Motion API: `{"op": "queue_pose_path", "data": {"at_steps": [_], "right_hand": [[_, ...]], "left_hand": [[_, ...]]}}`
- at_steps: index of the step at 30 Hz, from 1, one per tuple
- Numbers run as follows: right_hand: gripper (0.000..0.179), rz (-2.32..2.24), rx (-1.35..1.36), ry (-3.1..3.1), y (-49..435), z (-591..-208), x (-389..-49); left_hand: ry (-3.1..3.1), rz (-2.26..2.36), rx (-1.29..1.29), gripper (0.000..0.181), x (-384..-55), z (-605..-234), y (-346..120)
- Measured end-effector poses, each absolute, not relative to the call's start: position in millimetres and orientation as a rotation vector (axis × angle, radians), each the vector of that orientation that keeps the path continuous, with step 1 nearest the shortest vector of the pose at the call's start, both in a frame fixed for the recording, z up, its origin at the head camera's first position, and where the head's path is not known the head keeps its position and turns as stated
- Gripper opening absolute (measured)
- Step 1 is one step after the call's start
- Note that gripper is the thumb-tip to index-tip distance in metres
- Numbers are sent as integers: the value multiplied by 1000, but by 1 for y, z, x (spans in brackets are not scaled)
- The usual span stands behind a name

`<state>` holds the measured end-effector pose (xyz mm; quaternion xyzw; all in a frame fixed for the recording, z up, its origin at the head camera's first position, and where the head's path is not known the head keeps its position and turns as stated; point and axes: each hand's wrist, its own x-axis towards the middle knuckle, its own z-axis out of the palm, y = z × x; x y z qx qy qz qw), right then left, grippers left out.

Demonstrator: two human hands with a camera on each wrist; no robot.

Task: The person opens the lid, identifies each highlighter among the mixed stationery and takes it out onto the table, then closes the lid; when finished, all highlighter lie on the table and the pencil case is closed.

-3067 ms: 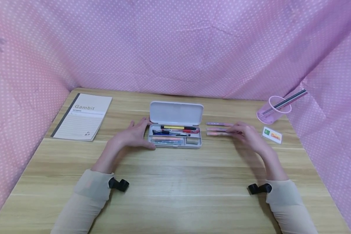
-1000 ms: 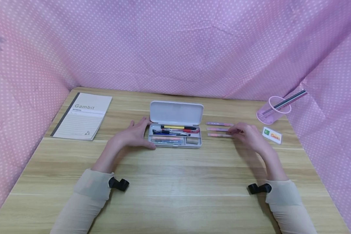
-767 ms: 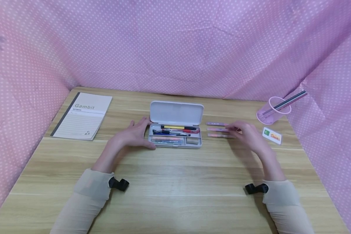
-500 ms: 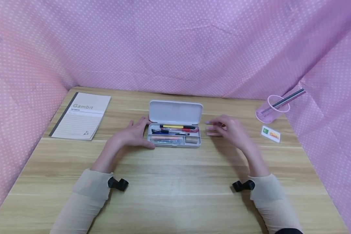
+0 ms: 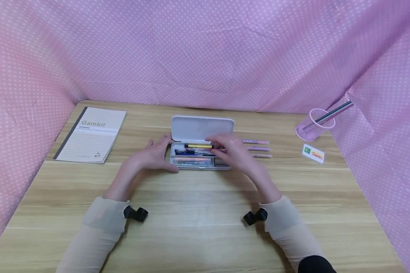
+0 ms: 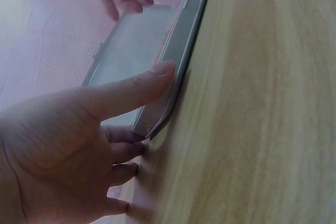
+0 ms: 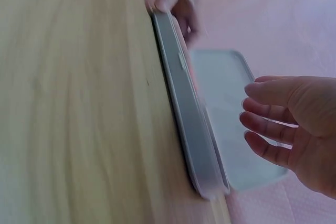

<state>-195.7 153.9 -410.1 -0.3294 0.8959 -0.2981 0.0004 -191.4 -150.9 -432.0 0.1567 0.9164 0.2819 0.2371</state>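
Observation:
A white pencil case (image 5: pixel 202 128) lies with its lid raised, holding several pens (image 5: pixel 193 151) in yellow, red, blue and black. My left hand (image 5: pixel 151 156) grips its left end; in the left wrist view the thumb (image 6: pixel 139 92) presses the front wall and the other fingers spread round the end. Over the right half of the case hovers my right hand (image 5: pixel 234 151), fingers loosely bent and nothing seen between them. It hides part of the case's right side. In the right wrist view, those fingers (image 7: pixel 270 121) are apart from the case wall (image 7: pixel 184 103).
Three pastel pens (image 5: pixel 258 148) lie in a row right of the case. Farther right are a pink mesh pen cup (image 5: pixel 307 131) with dark striped pencils and a small white eraser-like block (image 5: pixel 313 153). A notebook (image 5: pixel 92 134) lies at the left. Pink dotted cloth surrounds the table.
My right hand has left the row of three pens and moved left over the case. The pens stay on the table, and the left hand keeps its place at the case.

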Motion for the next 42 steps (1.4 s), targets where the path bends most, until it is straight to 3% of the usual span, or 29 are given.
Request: {"op": "queue_pose_path", "data": {"at_steps": [13,28,42], "right_hand": [[47,-681,-1046,2713,133,-416,-188],[29,-601,-1073,2726,129,-420,-184],[25,-628,-1070,2693,129,-423,-182]], "left_hand": [[2504,780,428,109,-193,-430,-153],[2512,758,425,110,-194,-430,-152],[2501,760,394,114,-190,-430,-149]]}}
